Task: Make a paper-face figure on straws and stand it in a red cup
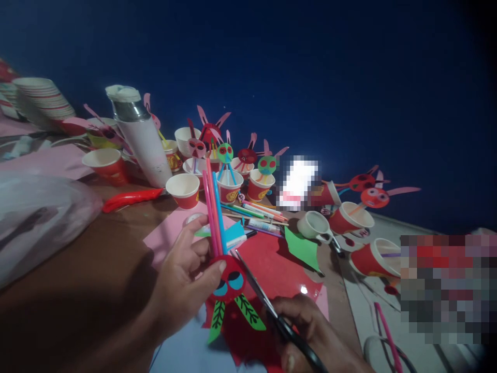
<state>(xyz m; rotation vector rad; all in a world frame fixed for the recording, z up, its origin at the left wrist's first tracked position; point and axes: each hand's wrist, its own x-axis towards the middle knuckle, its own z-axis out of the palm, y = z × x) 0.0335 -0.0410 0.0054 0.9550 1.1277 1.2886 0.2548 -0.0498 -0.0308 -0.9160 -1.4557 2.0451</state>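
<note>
My left hand [194,269] grips a paper puppet [231,280], a red disc with blue-and-black eyes and green leaf-patterned ears that hang downward. Pink and blue straws [217,212] rise from behind the disc, and my fingers wrap around them. In my right hand [306,326] is a pair of scissors [267,305] with black handles, the blades pointing up and left beside the disc. Whether the blades touch the paper I cannot tell. Below both hands lie red paper [279,259] and pale blue paper [194,342].
Paper cups [182,189] with rabbit-like puppets stand along the back. A white flask [142,140] leans at the left, near a red packet [132,199]. Pens [264,211], a white mug [313,225] and green paper [303,248] lie beyond my hands. Clear plastic [42,223] covers the left side.
</note>
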